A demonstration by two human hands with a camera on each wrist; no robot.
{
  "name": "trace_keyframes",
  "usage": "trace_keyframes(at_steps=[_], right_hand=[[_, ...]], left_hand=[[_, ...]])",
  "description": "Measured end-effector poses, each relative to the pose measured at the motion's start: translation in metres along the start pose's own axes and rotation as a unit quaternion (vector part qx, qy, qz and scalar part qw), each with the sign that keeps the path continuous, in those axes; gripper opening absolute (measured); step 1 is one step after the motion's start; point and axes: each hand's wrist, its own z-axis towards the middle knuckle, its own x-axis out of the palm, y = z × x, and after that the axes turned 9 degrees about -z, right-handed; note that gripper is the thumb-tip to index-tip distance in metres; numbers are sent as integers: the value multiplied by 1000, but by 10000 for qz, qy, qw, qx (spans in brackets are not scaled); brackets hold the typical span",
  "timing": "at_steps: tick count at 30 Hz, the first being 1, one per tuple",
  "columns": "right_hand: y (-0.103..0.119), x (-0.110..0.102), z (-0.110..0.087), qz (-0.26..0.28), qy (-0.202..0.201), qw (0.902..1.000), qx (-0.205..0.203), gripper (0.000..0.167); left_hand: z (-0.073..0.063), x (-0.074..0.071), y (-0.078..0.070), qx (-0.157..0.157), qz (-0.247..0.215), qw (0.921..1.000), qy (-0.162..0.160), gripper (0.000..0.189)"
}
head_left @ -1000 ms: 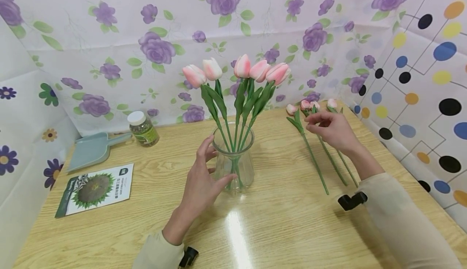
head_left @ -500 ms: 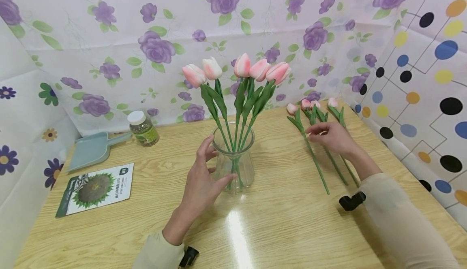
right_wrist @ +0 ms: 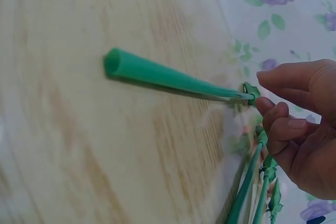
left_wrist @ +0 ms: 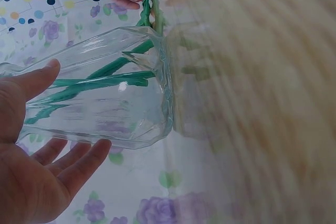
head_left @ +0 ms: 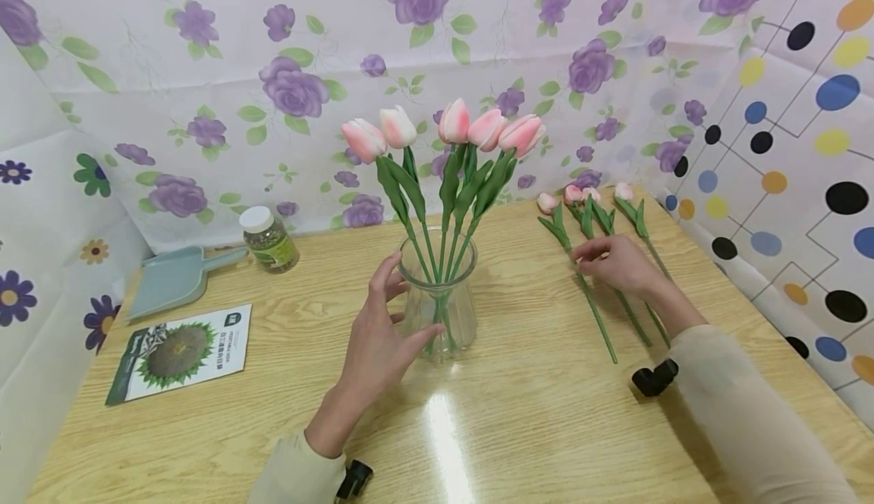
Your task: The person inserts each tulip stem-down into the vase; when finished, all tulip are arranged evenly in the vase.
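Several pink-and-white tulips (head_left: 453, 123) stand in a clear glass vase (head_left: 459, 314), stems crossing inside it. My left hand (head_left: 378, 337) holds the vase from its left side, thumb across the front and fingers round the side; in the left wrist view the thumb (left_wrist: 37, 82) overlaps the glass. On the right, my right hand (head_left: 617, 265) is over the loose tulips, fingertips right at the stem of the leftmost tulip (head_left: 596, 318). In the right wrist view that green stem (right_wrist: 168, 74) runs toward the gap between the thumb and index finger, which stand apart.
More loose tulips (head_left: 635, 215) lie beside the leftmost one. To the left are a lidded jar of seeds (head_left: 269, 244), a blue-grey dustpan (head_left: 171, 284) and a seed packet (head_left: 180, 354). Flower-patterned cloth (head_left: 307, 33) hangs behind the wooden table (head_left: 532, 428).
My right hand has come down from near the blossoms to the leftmost tulip's stem, uncovering leaves of the other tulips. My left hand and the vase stay in place.
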Motion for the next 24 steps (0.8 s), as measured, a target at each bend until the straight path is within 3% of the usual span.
trace_keyframes(at_steps=[24], right_hand=[[1,6,12,-513,261,9981,-205,22]], left_hand=[[0,0,-1,-52,-16,10000,-15,116]])
